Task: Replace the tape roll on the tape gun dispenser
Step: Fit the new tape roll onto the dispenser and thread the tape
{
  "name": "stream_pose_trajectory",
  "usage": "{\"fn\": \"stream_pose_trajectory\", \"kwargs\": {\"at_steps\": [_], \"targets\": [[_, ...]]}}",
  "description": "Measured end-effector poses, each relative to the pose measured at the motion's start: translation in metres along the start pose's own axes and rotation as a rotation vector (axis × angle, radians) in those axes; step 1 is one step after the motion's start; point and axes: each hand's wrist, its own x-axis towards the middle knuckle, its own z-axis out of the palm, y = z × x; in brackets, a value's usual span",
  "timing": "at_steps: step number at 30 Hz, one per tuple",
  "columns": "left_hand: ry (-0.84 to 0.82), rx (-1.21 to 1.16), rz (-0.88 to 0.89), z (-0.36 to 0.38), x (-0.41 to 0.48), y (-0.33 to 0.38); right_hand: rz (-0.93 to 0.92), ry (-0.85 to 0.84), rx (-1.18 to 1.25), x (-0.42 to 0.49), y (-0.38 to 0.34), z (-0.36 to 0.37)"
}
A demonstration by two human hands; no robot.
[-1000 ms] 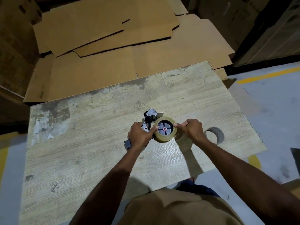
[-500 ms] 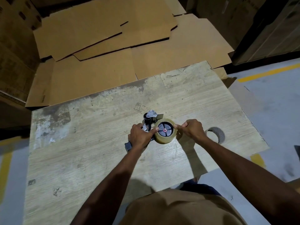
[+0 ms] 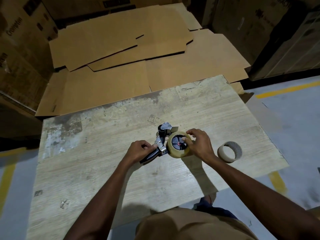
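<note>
A black and metal tape gun dispenser (image 3: pixel 161 138) lies on its side on the worn wooden table (image 3: pixel 97 167). A full roll of clear-brown tape (image 3: pixel 178 150) sits on its black hub. My left hand (image 3: pixel 141 150) grips the dispenser's handle, thumb against the metal plate. Over the roll lies my right hand (image 3: pixel 199 144), fingers spread along the roll's far and right rim and the thumb on the hub. An empty cardboard tape core (image 3: pixel 229 152) stands on the table right of my right hand.
Flattened cardboard sheets (image 3: pixel 121 54) cover the floor beyond the table's far edge. Stacked cartons (image 3: pixel 20 49) rise at the left and at the right back. Grey floor with yellow lines (image 3: pixel 284 89) runs along the table's right side.
My right hand has moved from pinching at the roll's right side to lying over the roll with the thumb on the hub. My left hand has slid back along the handle.
</note>
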Motion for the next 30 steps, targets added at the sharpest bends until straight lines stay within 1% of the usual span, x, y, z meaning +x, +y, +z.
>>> {"fn": "stream_pose_trajectory", "kwargs": {"at_steps": [4, 7, 10, 13, 15, 18, 21, 23, 25, 27, 30], "targets": [[-0.152, 0.085, -0.127, -0.011, 0.000, -0.012, 0.024, 0.048, 0.040, -0.002, 0.000, -0.006], [-0.178, 0.059, -0.168, -0.013, 0.000, -0.016, 0.059, 0.082, 0.105, -0.006, 0.001, -0.013], [-0.172, -0.038, -0.139, -0.014, -0.006, -0.010, 0.099, 0.118, 0.170, -0.010, 0.000, -0.021], [-0.074, -0.186, -0.067, -0.011, -0.016, 0.005, 0.146, 0.172, 0.255, -0.016, -0.005, -0.028], [0.004, -0.215, 0.004, -0.008, -0.026, 0.019, 0.149, 0.215, 0.293, -0.019, -0.010, -0.032], [0.103, -0.148, 0.139, -0.002, -0.037, 0.038, 0.110, 0.273, 0.343, -0.020, -0.022, -0.042], [0.181, -0.101, 0.233, 0.006, -0.043, 0.055, 0.069, 0.316, 0.398, -0.017, -0.033, -0.060], [0.241, -0.025, 0.307, 0.015, -0.047, 0.065, 0.057, 0.327, 0.404, -0.018, -0.036, -0.074], [0.333, 0.113, 0.439, 0.024, -0.053, 0.074, 0.062, 0.294, 0.391, -0.020, -0.038, -0.085], [0.425, 0.225, 0.570, 0.036, -0.062, 0.082, 0.108, 0.239, 0.419, -0.024, -0.038, -0.092], [0.515, 0.281, 0.670, 0.053, -0.077, 0.097, 0.190, 0.169, 0.522, -0.030, -0.037, -0.100]]}}
